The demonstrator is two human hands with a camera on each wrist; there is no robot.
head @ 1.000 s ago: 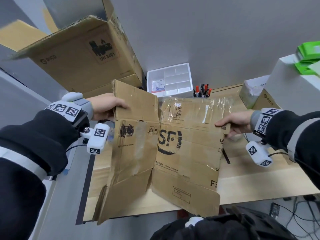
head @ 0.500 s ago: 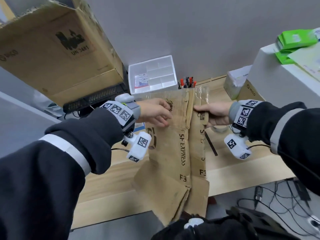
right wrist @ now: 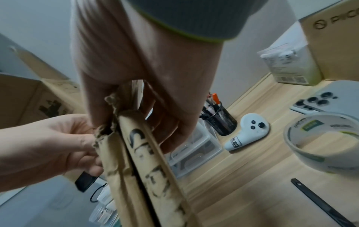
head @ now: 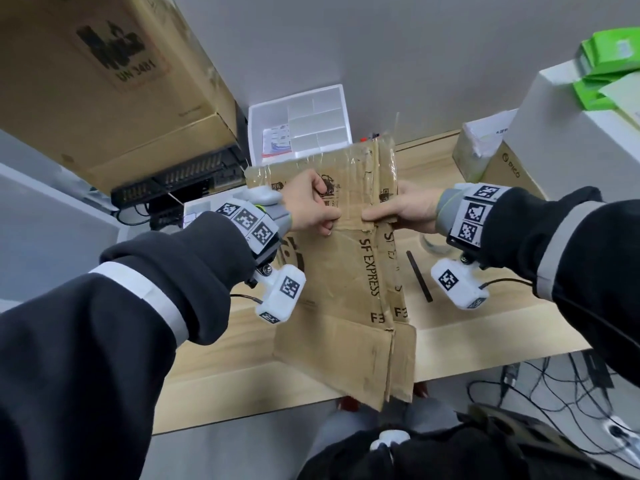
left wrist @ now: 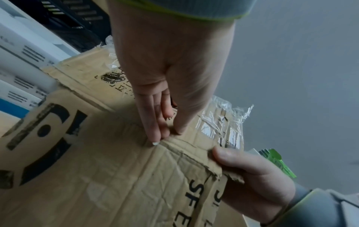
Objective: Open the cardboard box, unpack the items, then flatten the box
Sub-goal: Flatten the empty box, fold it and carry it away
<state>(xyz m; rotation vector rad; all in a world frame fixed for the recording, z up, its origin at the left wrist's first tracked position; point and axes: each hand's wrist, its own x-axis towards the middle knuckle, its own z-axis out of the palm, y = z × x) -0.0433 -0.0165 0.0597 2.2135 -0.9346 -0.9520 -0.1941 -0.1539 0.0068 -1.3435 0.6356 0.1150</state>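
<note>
Grey wall (head: 398, 46) backs a pale wooden desk (head: 485, 327), and going from the left a big brown carton (head: 104, 81) marked UN 3481 stands over a black device (head: 180, 181) with cables. Next along the wall sits a white divided tray (head: 304, 123), then, seen from the right wrist, a mesh pen pot (right wrist: 221, 121) and a white controller (right wrist: 248, 130) lying on the wood. Over the desk's middle the box (head: 349, 289) is held up on edge, collapsed and folded so its panels lie nearly face to face, "SF EXPRESS" running down the fold and loose clear tape (head: 391, 147) crinkling at its top edge; its lower flaps hang past the desk's front edge. At the upper part of the box, the left hand (head: 311, 206) pinches the cardboard at a crease, fingers curled, thumb pressed on the face. Just beside it, close but apart, the right hand (head: 405, 209) clamps the folded edge, thumb on the near side and fingers wrapped behind, with the torn corrugated rim showing between them. Right of the box a thin black strip (head: 419, 275) lies on the desk, a tape roll (right wrist: 320, 142) near it, a phone (right wrist: 326, 99) behind, then a smaller Pico carton (head: 505, 171) and a white cabinet (head: 571, 133) topped with green packets (head: 609, 64).
</note>
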